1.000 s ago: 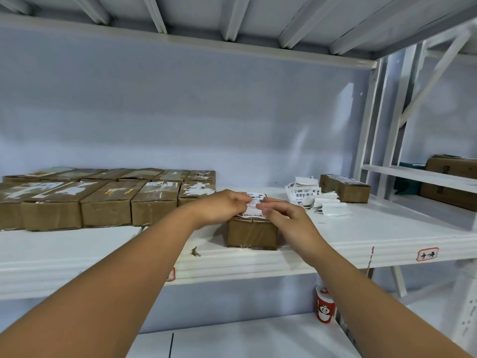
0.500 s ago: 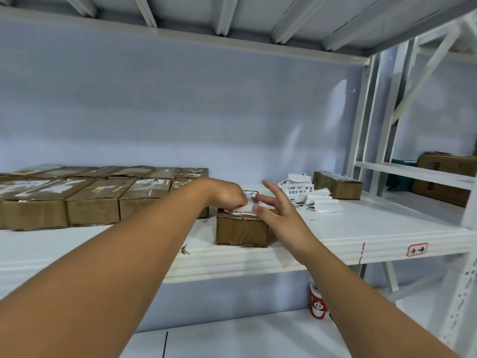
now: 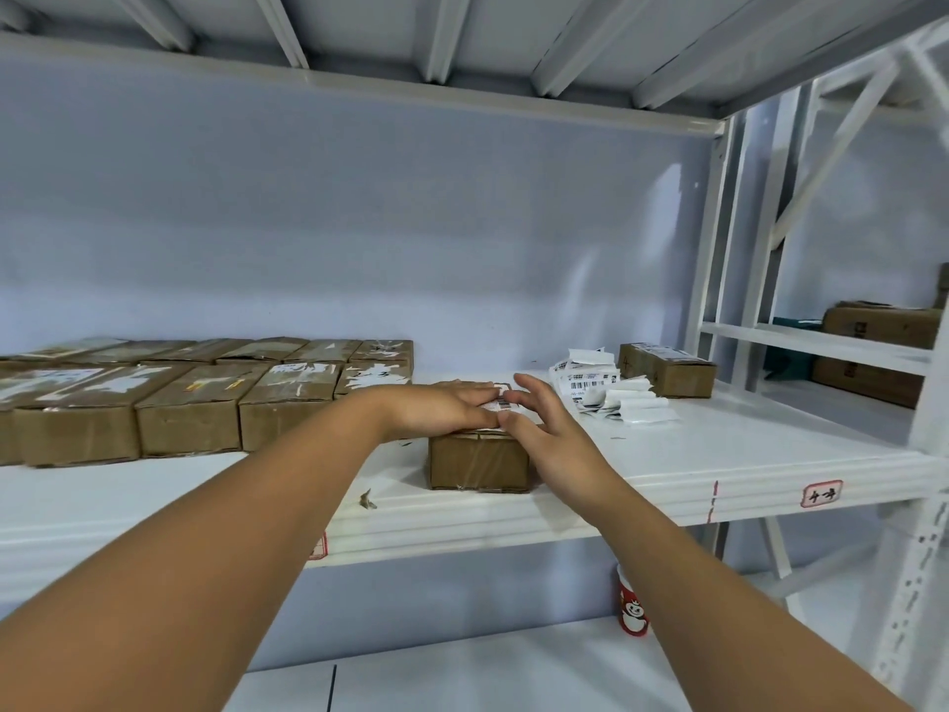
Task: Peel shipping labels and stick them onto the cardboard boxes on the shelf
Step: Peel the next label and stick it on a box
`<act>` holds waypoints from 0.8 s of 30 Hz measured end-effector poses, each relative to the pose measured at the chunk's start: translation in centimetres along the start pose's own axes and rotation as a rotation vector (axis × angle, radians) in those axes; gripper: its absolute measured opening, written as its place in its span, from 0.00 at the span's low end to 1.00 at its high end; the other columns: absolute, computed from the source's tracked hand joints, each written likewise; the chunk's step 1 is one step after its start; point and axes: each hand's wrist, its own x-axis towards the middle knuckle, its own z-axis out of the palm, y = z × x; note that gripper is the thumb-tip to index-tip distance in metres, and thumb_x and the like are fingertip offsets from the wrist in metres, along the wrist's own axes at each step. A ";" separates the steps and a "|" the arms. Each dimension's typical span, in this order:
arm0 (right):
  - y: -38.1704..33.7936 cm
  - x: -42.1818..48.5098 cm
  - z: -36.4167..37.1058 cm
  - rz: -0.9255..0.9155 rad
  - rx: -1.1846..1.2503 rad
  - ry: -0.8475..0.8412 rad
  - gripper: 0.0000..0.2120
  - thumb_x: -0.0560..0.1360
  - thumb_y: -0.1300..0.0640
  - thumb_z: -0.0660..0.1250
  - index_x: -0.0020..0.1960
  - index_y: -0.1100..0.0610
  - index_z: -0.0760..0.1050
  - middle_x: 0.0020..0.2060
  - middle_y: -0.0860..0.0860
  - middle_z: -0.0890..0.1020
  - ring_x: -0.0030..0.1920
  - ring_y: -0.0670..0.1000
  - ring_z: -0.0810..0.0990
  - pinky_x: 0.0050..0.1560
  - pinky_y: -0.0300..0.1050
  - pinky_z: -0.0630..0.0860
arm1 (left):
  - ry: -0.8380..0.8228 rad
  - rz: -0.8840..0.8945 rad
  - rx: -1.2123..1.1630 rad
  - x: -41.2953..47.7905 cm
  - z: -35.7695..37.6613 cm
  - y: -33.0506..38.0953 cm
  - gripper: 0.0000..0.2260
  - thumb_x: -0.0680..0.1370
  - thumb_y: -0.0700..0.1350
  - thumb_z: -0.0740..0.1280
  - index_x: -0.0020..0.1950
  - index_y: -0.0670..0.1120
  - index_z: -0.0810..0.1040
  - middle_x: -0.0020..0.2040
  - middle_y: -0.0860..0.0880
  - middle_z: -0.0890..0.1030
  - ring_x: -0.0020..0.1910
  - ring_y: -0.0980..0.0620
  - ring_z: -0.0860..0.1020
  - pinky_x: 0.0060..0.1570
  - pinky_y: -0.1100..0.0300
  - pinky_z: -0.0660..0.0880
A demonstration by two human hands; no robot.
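Bare left hand [image 3: 447, 409] and bare right hand [image 3: 554, 439], with slim fingers [image 3: 534, 393]. Bare wrists and long, smooth forearms, uncovered down to the lower edge. Nails too blurred to tell.

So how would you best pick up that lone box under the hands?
Probably by its two long sides, reaching in from the front. The box stands alone near the front edge of the shelf, short end toward the person, its sides clear of the other boxes; the left hand lies flat on top.
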 end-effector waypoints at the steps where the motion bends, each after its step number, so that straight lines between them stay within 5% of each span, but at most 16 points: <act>1: 0.1 0.1 0.1 -0.001 -0.051 0.000 0.20 0.73 0.40 0.62 0.64 0.37 0.66 0.61 0.37 0.74 0.59 0.42 0.75 0.66 0.51 0.69 | -0.009 0.001 0.001 -0.2 0.0 -0.1 0.25 0.81 0.57 0.55 0.77 0.54 0.55 0.76 0.57 0.53 0.75 0.59 0.48 0.74 0.58 0.45; 4: 0.2 0.1 0.3 -0.048 -0.118 0.008 0.11 0.78 0.46 0.58 0.58 0.38 0.73 0.62 0.37 0.72 0.65 0.39 0.69 0.70 0.47 0.63 | 0.037 -0.008 0.061 -0.8 0.3 -0.5 0.25 0.82 0.56 0.52 0.77 0.52 0.53 0.77 0.57 0.52 0.75 0.59 0.47 0.73 0.60 0.42; 12: 0.4 0.1 0.1 -0.073 -0.080 0.018 0.15 0.81 0.56 0.53 0.58 0.44 0.76 0.66 0.40 0.72 0.67 0.40 0.68 0.71 0.42 0.61 | 0.414 0.121 -0.243 -2.9 3.4 -3.0 0.17 0.84 0.45 0.50 0.70 0.49 0.69 0.72 0.55 0.66 0.73 0.60 0.59 0.70 0.67 0.53; 17: -0.2 0.0 -0.4 -0.006 0.052 0.007 0.17 0.80 0.59 0.54 0.61 0.51 0.78 0.67 0.42 0.73 0.59 0.44 0.75 0.45 0.23 0.68 | 0.443 0.116 -0.338 -3.6 3.7 -3.4 0.16 0.83 0.43 0.52 0.68 0.50 0.72 0.68 0.59 0.67 0.67 0.65 0.63 0.54 0.86 0.55; 20: -0.4 0.1 -0.4 0.001 0.076 0.009 0.16 0.80 0.59 0.56 0.60 0.52 0.79 0.67 0.44 0.73 0.54 0.36 0.73 0.44 0.21 0.68 | 0.438 0.088 -0.409 -3.6 3.8 -3.2 0.16 0.83 0.44 0.53 0.70 0.50 0.70 0.69 0.60 0.66 0.66 0.66 0.61 0.57 0.82 0.55; 24: -1.0 0.6 -0.7 0.075 0.130 0.018 0.11 0.79 0.60 0.61 0.54 0.55 0.82 0.61 0.44 0.78 0.55 0.46 0.78 0.47 0.28 0.71 | 0.448 0.058 -0.461 -3.6 3.7 -3.2 0.17 0.82 0.46 0.54 0.72 0.52 0.67 0.71 0.59 0.63 0.66 0.66 0.59 0.65 0.69 0.53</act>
